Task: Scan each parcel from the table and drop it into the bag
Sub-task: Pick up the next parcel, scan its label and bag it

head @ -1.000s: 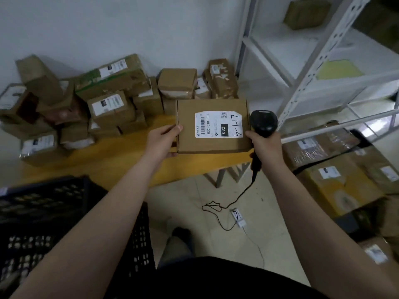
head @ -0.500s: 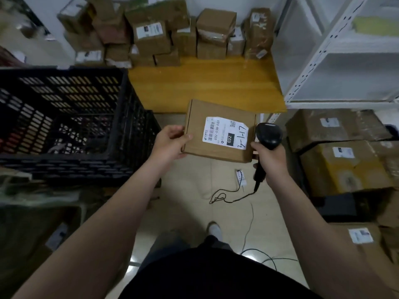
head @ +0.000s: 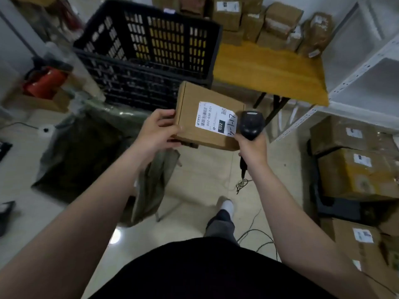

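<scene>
Holding a flat brown cardboard parcel (head: 190,113) with a white shipping label (head: 216,118) in the air, label facing up.

Gripping the parcel's left edge with the left hand (head: 157,132), fingers and thumb curled round it. Clutching a black handheld barcode scanner (head: 251,124) in the right hand (head: 251,147), fingers wrapped round its handle, scanner head just beside the parcel's right edge. Hovering just right of and above a dark green plastic bag (head: 82,147) slumped on the floor. Facing, beyond the left-hand grip, a black perforated plastic crate (head: 151,39), and beyond the scanner grip, a yellow wooden table (head: 269,72) bearing stacked brown cardboard boxes (head: 280,24).
</scene>
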